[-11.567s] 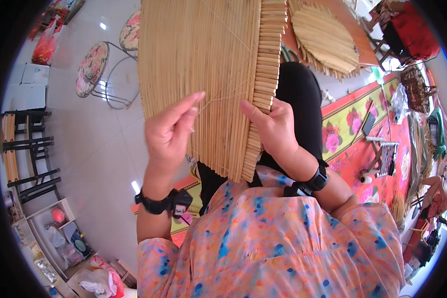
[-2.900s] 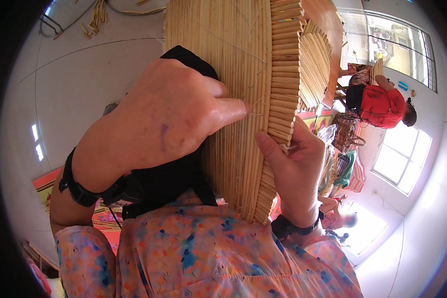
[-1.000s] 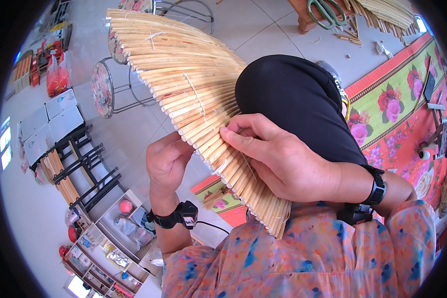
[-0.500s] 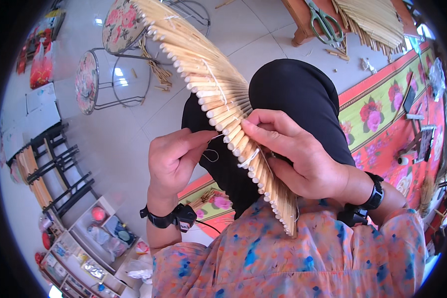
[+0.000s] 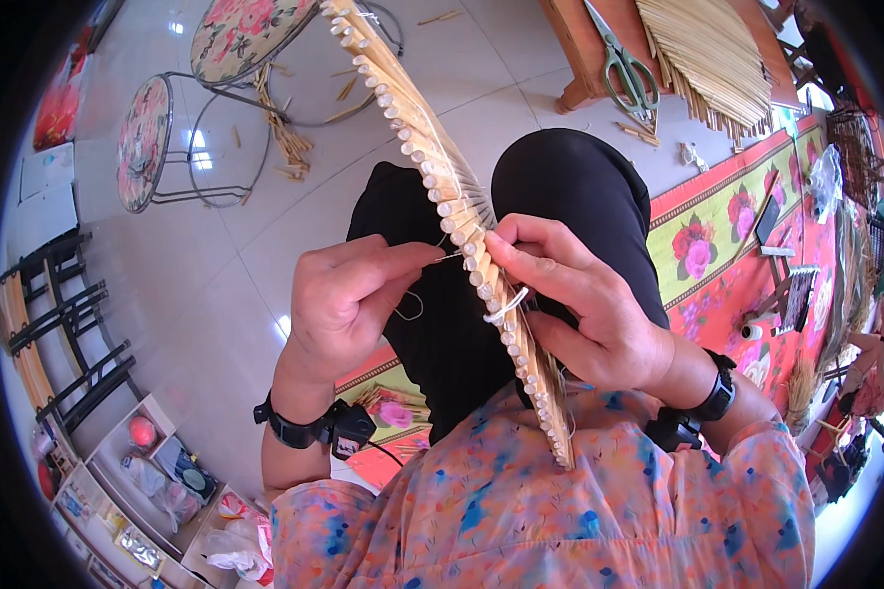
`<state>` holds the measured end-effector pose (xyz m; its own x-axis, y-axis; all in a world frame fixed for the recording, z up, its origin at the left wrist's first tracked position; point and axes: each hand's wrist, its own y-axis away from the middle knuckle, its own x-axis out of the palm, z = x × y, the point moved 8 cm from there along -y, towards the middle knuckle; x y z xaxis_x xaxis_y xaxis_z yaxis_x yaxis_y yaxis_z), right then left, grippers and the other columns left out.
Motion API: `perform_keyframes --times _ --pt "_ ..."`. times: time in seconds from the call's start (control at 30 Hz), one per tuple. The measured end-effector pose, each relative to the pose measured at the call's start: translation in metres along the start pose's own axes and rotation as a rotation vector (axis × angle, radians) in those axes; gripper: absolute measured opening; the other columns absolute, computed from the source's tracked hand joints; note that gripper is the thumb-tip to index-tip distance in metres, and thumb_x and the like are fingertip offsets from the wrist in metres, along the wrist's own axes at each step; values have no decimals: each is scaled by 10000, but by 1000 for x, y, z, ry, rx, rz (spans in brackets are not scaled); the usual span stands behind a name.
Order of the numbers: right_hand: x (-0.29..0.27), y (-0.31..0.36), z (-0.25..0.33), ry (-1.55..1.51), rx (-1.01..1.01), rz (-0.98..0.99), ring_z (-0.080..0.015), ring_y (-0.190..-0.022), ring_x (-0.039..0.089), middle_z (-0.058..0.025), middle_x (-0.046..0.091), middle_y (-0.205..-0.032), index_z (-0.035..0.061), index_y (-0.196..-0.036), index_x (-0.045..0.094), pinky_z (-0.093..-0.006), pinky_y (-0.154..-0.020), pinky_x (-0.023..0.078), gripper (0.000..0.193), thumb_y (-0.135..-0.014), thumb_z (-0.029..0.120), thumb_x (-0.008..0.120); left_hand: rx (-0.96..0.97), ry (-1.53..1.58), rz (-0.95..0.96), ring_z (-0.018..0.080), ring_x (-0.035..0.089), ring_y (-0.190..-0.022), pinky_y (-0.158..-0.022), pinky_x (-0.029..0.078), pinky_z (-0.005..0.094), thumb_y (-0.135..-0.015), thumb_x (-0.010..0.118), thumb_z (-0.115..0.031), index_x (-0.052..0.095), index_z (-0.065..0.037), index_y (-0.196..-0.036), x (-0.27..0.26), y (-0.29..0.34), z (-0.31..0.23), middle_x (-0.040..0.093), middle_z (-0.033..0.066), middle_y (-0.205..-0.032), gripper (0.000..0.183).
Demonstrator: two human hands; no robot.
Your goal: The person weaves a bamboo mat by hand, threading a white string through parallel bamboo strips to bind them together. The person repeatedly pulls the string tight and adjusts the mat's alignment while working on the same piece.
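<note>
A long fan-like row of pale straw stalks (image 5: 427, 147), bound side by side with white thread, slants from the top down to my lap. On its right side my right hand (image 5: 589, 294) grips the row, thumb and index finger at the cut stalk ends. To the left, my left hand (image 5: 349, 294) pinches a thin needle (image 5: 448, 257), its tip at the stalk ends. A loop of white thread (image 5: 413, 307) hangs below those fingers. Just under the right thumb, a white tie (image 5: 506, 306) crosses the row. My right fingers behind the stalks are partly hidden.
Scissors with green handles (image 5: 631, 79) lie on a wooden table (image 5: 575, 44) beside another flat bundle of stalks (image 5: 712, 59). Two flowered stools (image 5: 142, 147) stand at the upper left, with loose stalk pieces (image 5: 290, 142) on the floor. A shelf (image 5: 133, 471) holds bags at lower left.
The stalk row has turned more edge-on, showing its cut ends. My left hand still pinches near it, with more of the needle visible. The whole view has shifted slightly.
</note>
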<state>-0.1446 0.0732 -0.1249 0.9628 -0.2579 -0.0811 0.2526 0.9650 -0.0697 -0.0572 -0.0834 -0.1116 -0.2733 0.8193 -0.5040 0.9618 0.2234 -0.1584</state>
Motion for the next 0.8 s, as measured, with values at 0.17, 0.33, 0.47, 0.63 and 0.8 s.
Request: perform_keyframes --times 0.17,0.33,0.47,0.63,0.8 --pt "-1 0 -4 -40 15 -4 -277 -1259 505 -191 392 -1431 -35 -1464 444 -340 -1025 449 689 -808 -243 478 30 -3 28 198 559 -520 -486 414 298 -758 698 106 738 -23 -1003 1 -5 0 557 79 -629 280" --pt "-1 1 -9 -95 5 -26 -291 -1273 506 -191 394 -1430 -28 -1460 453 -348 -1031 459 716 -785 -266 451 -8 29 25 194 561 -521 -487 418 297 -762 688 111 741 -27 -1000 4 -4 7 561 82 -630 281" --pt "-2 1 -9 -84 5 -25 -296 -1269 513 -187 402 -1422 -23 -1453 465 -347 -1031 461 719 -777 -267 452 -7 40 23 202 568 -525 -492 428 294 -761 687 118 736 -22 -1005 5 -2 7 571 84 -634 285" --pt "-3 0 -8 -43 -18 -61 -309 -1226 535 -182 442 -1377 -25 -1409 507 -340 -1008 469 669 -779 -246 466 50 1 41 222 581 -537 -497 434 295 -748 696 133 716 -10 -967 5 -6 2 586 92 -642 262" --pt "-5 -1 -5 -39 -14 -123 -329 -1155 568 -182 486 -1318 -34 -1353 550 -331 -974 485 590 -799 -218 466 33 -10 31 232 584 -542 -495 431 298 -737 704 144 692 1 -913 6 -9 -3 590 100 -647 227"
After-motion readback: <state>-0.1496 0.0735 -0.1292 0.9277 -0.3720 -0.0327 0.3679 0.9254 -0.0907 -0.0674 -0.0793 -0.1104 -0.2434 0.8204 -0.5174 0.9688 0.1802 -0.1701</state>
